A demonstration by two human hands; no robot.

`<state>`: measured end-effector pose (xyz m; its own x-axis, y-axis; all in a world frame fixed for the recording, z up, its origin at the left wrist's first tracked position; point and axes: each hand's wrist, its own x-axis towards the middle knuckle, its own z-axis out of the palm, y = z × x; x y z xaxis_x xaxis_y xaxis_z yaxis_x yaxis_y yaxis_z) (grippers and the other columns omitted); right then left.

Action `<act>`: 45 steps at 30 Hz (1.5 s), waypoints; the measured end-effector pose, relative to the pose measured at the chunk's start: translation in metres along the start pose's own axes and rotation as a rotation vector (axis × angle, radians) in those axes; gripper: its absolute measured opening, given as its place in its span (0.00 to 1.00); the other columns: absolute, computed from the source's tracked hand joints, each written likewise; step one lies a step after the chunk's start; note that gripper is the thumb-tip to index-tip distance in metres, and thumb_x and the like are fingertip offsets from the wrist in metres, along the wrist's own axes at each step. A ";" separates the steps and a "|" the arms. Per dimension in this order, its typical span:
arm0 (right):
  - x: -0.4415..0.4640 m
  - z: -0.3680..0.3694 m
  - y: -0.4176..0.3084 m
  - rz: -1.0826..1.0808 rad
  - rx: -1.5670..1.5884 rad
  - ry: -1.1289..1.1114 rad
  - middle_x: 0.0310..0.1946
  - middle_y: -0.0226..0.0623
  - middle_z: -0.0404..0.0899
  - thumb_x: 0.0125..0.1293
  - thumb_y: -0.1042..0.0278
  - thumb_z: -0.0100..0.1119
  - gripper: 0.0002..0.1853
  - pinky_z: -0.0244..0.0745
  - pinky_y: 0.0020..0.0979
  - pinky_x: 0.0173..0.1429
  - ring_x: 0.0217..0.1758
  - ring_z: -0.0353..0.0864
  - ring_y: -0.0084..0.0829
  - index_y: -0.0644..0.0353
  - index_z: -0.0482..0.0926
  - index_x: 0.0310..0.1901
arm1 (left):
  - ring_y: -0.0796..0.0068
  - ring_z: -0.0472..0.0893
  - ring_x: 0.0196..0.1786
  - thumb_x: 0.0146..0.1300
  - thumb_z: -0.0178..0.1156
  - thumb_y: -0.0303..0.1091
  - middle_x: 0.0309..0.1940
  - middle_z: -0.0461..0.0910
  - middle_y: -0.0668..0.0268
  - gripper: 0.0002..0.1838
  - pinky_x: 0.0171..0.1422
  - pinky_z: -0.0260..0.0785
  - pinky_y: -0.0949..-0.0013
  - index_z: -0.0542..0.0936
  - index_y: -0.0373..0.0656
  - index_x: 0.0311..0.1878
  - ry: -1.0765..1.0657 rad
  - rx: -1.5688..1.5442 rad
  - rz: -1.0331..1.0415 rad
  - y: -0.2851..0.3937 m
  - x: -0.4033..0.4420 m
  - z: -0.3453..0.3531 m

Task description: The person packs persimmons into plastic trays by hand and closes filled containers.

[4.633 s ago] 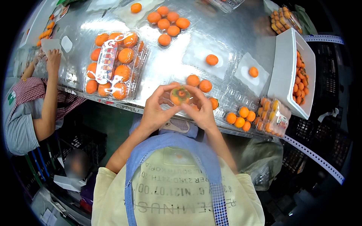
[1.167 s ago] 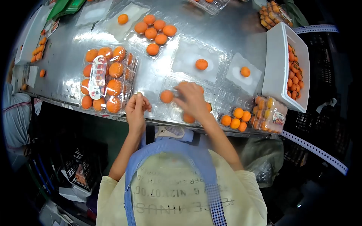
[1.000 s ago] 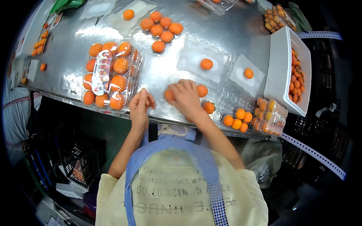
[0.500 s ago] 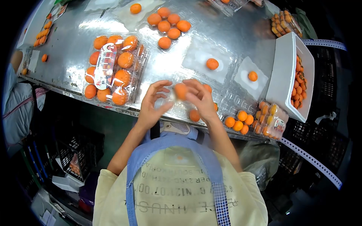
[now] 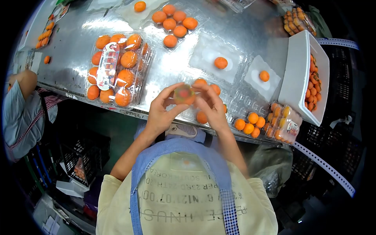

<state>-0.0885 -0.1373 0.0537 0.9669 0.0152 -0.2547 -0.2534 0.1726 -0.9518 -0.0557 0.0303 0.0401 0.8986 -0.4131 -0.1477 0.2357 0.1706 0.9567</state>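
Note:
Between my hands, a persimmon [image 5: 184, 95] is raised over a clear plastic tray, blurred, its green calyx side showing. My left hand [image 5: 163, 109] has its fingers curved round one side of the fruit. My right hand [image 5: 210, 105] curls round the other side. Beyond and beside my right hand, more persimmons [image 5: 214, 89] sit in the tray, one of them [image 5: 201, 117] close to the table's front edge. To the left stands a closed clear pack [image 5: 128, 59] full of persimmons with a paper label [image 5: 107, 66] on top.
A white foam box [image 5: 293, 70] of small orange fruit stands at the right, near a clear pack of fruit [image 5: 289, 123]. Further back are an open tray of persimmons [image 5: 169, 24] and one persimmon on a lined tray [image 5: 221, 62]. A co-worker's arm [image 5: 25, 82] is at the left edge.
My hands have brought the persimmon up from the tray and together, and it has turned so its calyx side shows. At the left edge, the co-worker's arm has come further into view.

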 end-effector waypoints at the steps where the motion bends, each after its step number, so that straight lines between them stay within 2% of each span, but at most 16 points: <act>1: -0.001 -0.001 -0.002 -0.011 -0.016 -0.043 0.44 0.36 0.76 0.66 0.67 0.56 0.21 0.73 0.28 0.52 0.47 0.76 0.25 0.66 0.68 0.57 | 0.77 0.75 0.51 0.55 0.65 0.25 0.50 0.73 0.65 0.29 0.53 0.71 0.72 0.69 0.38 0.61 0.006 -0.015 -0.015 -0.003 0.000 0.000; 5: -0.001 0.000 0.001 0.024 0.073 -0.069 0.44 0.39 0.77 0.64 0.69 0.58 0.23 0.75 0.28 0.49 0.44 0.77 0.26 0.68 0.67 0.58 | 0.77 0.74 0.51 0.60 0.61 0.25 0.48 0.71 0.65 0.26 0.51 0.74 0.73 0.68 0.36 0.62 -0.006 -0.010 -0.027 0.000 -0.001 0.000; 8: 0.001 -0.004 0.007 0.036 0.170 -0.076 0.47 0.43 0.77 0.64 0.70 0.57 0.24 0.75 0.28 0.48 0.43 0.78 0.27 0.70 0.66 0.59 | 0.74 0.73 0.52 0.64 0.56 0.25 0.48 0.70 0.63 0.23 0.51 0.75 0.71 0.68 0.35 0.62 -0.036 -0.124 -0.067 0.007 -0.002 -0.001; 11: 0.001 -0.007 0.009 0.065 0.227 -0.095 0.48 0.43 0.76 0.64 0.70 0.57 0.25 0.76 0.29 0.47 0.45 0.78 0.28 0.71 0.66 0.60 | 0.73 0.72 0.53 0.65 0.53 0.26 0.49 0.69 0.62 0.22 0.51 0.76 0.70 0.67 0.35 0.62 -0.050 -0.130 -0.068 0.005 -0.001 -0.002; 17: -0.001 -0.003 0.007 0.061 0.133 -0.055 0.50 0.43 0.76 0.63 0.73 0.59 0.25 0.77 0.28 0.47 0.50 0.77 0.29 0.71 0.66 0.60 | 0.72 0.74 0.54 0.66 0.53 0.28 0.51 0.69 0.61 0.23 0.50 0.76 0.71 0.65 0.32 0.63 -0.077 -0.035 -0.008 -0.002 -0.001 0.000; 20: -0.001 -0.002 0.007 0.077 0.145 -0.048 0.50 0.43 0.76 0.62 0.74 0.59 0.25 0.78 0.28 0.48 0.51 0.77 0.30 0.70 0.66 0.60 | 0.72 0.74 0.54 0.65 0.54 0.26 0.52 0.69 0.61 0.23 0.50 0.76 0.71 0.66 0.31 0.62 -0.080 -0.036 -0.025 -0.003 -0.002 0.000; 23: -0.002 -0.003 0.010 0.072 0.139 -0.049 0.51 0.43 0.76 0.62 0.74 0.59 0.25 0.78 0.28 0.48 0.52 0.77 0.30 0.69 0.66 0.60 | 0.73 0.73 0.52 0.63 0.57 0.25 0.47 0.69 0.63 0.21 0.52 0.76 0.70 0.69 0.35 0.60 -0.062 -0.077 -0.042 -0.001 -0.002 0.001; 32: -0.002 -0.001 0.012 0.034 0.219 -0.040 0.53 0.45 0.74 0.63 0.74 0.57 0.24 0.75 0.28 0.50 0.54 0.76 0.31 0.69 0.65 0.61 | 0.75 0.74 0.51 0.54 0.66 0.24 0.52 0.69 0.64 0.27 0.48 0.74 0.73 0.69 0.39 0.57 -0.052 -0.118 -0.104 -0.001 -0.004 0.001; 41: -0.001 0.006 0.013 0.097 0.222 -0.053 0.56 0.45 0.71 0.61 0.73 0.61 0.26 0.69 0.34 0.63 0.60 0.71 0.33 0.69 0.64 0.59 | 0.73 0.77 0.48 0.51 0.68 0.22 0.49 0.74 0.61 0.26 0.49 0.73 0.71 0.70 0.37 0.53 0.054 0.057 0.071 -0.005 -0.005 0.005; 45: 0.000 0.006 0.013 0.105 0.222 -0.047 0.56 0.45 0.71 0.61 0.73 0.62 0.26 0.68 0.34 0.64 0.60 0.71 0.33 0.69 0.65 0.59 | 0.72 0.76 0.52 0.50 0.67 0.19 0.52 0.71 0.60 0.27 0.55 0.72 0.70 0.69 0.37 0.53 0.034 0.099 0.074 -0.003 -0.006 0.004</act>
<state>-0.0919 -0.1288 0.0429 0.9371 0.0893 -0.3375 -0.3453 0.3796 -0.8583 -0.0632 0.0284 0.0389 0.9245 -0.3721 -0.0830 0.1324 0.1091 0.9852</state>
